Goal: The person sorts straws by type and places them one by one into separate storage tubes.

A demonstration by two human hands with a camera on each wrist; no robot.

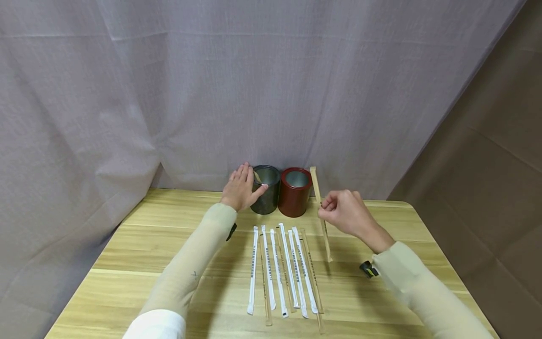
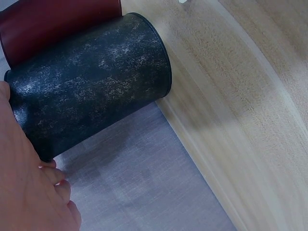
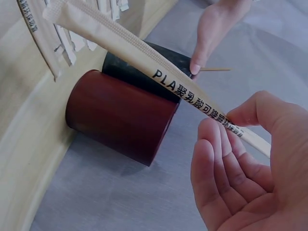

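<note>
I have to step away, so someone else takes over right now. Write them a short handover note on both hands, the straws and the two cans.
Left hand: rests against the dark can, thumb at its rim, next to a brown stick just visible there.
Right hand: pinches one brown paper-wrapped straw, marked PLA, held up beside the red can.
The cans stand side by side at the table's back edge.
Done: at most one stick is at the dark can.
Left: the held straw, plus the row of wrapped straws lying in front of the cans.
</note>
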